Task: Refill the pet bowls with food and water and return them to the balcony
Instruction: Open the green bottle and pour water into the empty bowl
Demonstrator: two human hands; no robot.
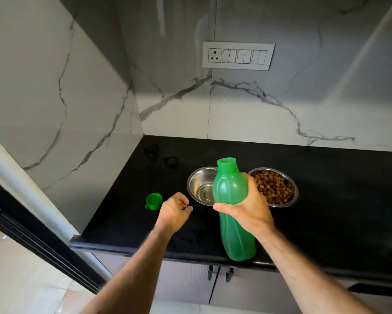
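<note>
The right hand grips the green bottle around its middle: the thumb wraps the near left side and the fingers curl round the far right side. The bottle is uncapped, its open mouth at the top, and it leans slightly with the mouth tilted toward the left. Its neck and shoulder project above the hand; its lower body extends below the hand over the front edge of the black countertop. Whether the base touches the counter cannot be determined.

The left hand holds nothing. Its fingers are loosely curled, and it hovers over the countertop just right of the green cap, which lies separately on the surface, apart from the hand.

Two steel bowls stand side by side behind the bottle. The empty bowl is partly hidden by the bottle's upper body. The food bowl, filled with brown kibble, sits directly behind the right hand's fingers.

A switch panel is mounted on the marble wall above.
</note>
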